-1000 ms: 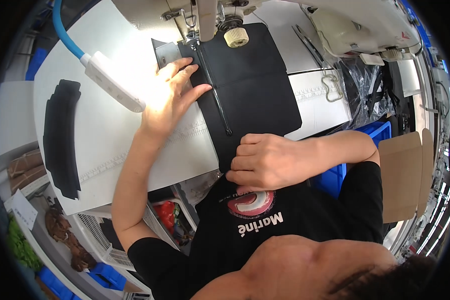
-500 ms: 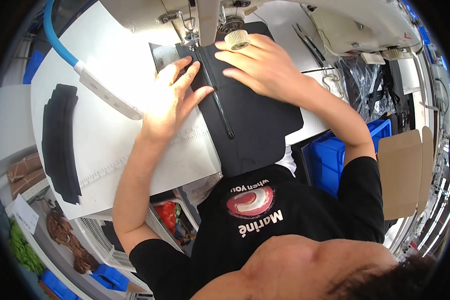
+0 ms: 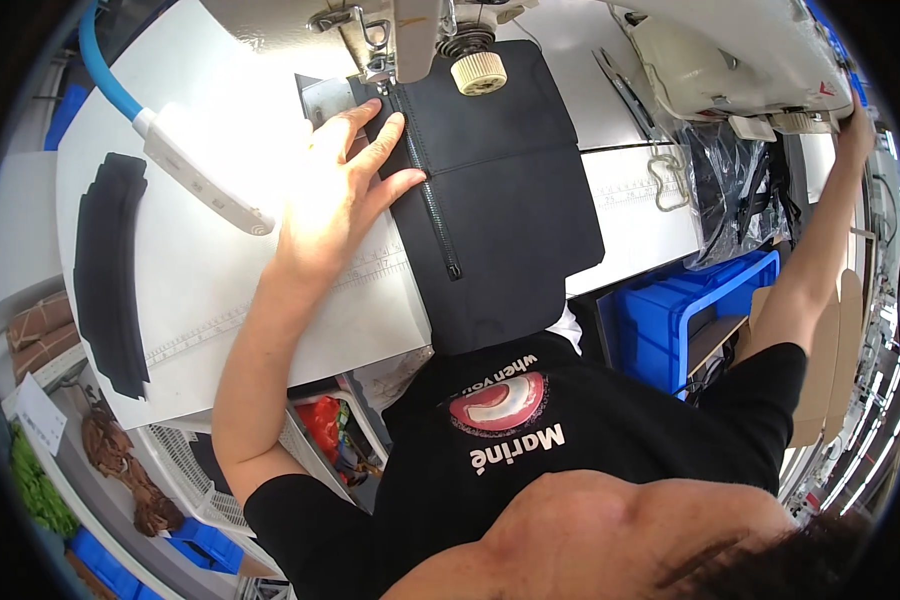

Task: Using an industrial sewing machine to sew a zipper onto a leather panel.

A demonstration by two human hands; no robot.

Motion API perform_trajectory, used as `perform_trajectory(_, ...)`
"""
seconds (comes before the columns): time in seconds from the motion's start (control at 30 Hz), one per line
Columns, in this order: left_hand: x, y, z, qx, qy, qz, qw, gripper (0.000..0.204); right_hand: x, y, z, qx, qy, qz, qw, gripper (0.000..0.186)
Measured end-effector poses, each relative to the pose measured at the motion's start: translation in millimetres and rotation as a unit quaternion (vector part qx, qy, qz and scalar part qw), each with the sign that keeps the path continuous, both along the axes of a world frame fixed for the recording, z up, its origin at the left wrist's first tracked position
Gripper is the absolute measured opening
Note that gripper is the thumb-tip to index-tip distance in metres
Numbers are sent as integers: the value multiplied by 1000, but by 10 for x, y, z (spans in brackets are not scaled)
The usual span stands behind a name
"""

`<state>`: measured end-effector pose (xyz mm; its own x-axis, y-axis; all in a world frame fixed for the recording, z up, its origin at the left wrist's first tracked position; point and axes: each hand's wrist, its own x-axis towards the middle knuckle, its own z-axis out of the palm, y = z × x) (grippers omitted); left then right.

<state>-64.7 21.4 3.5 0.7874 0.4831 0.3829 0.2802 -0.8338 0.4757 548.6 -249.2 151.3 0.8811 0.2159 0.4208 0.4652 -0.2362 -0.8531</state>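
Our left hand (image 3: 332,197) rests, spread wide, on the left of the black fabric (image 3: 515,215) below the sewing machine (image 3: 710,70); we cannot tell the grip of our right hand (image 3: 856,130), far right.

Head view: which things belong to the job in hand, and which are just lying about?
Seemingly in the job:
black fabric, under the left hand
zipper, along the fabric
sewing machine, with the right hand at its right end

Seemingly lying about:
metal tool
plastic bag
blue bin
cardboard
black strips, untouched, though possibly related
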Motion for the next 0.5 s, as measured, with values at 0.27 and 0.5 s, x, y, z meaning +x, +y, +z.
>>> perform_trajectory(0.27, -8, 8, 23, 18, 26, 2, 999, 51, 161, -218, 57, 44, 59, -17, 997, 55)
perform_trajectory(0.5, -4, 5, 116, 23, 46, 1, 999, 50, -390, -43, -481, 218, 35, 60, 973, 56)
